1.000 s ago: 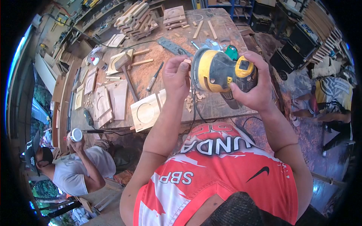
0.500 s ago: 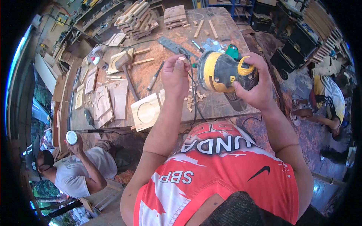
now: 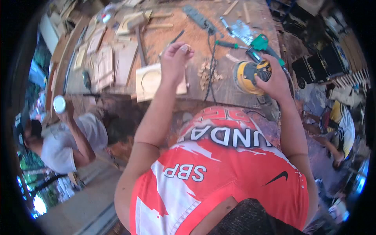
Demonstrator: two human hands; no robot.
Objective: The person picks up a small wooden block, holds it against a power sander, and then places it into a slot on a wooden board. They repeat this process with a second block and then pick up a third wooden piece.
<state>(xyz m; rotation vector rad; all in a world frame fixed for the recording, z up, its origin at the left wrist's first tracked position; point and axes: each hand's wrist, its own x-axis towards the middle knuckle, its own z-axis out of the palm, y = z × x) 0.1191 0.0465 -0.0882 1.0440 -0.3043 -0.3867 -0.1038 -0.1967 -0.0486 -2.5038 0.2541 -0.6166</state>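
Observation:
My right hand (image 3: 275,80) is wrapped round the top of a yellow and black power sander (image 3: 243,78), which is at the right front of the workbench (image 3: 231,96). My left hand (image 3: 174,62) pinches a small wood piece (image 3: 188,48) between thumb and fingertips, above the bench. Below that forearm lies a light wooden board (image 3: 143,84) with a round recess, partly hidden by the arm. A heap of small wood pieces (image 3: 205,74) sits between my hands, with a black cable (image 3: 213,58) running across it.
A wooden mallet (image 3: 139,39) and several recessed boards (image 3: 103,68) lie on the left. Behind my hands are a power strip (image 3: 197,17), sawdust and a green-handled screwdriver (image 3: 227,44). One person (image 3: 74,137) holds a white-topped container at left; another (image 3: 342,121) is at right.
The sander has gone from being held up to lower down at the right of the bench. My left hand still pinches the small piece. The view has shifted, showing the bench higher up.

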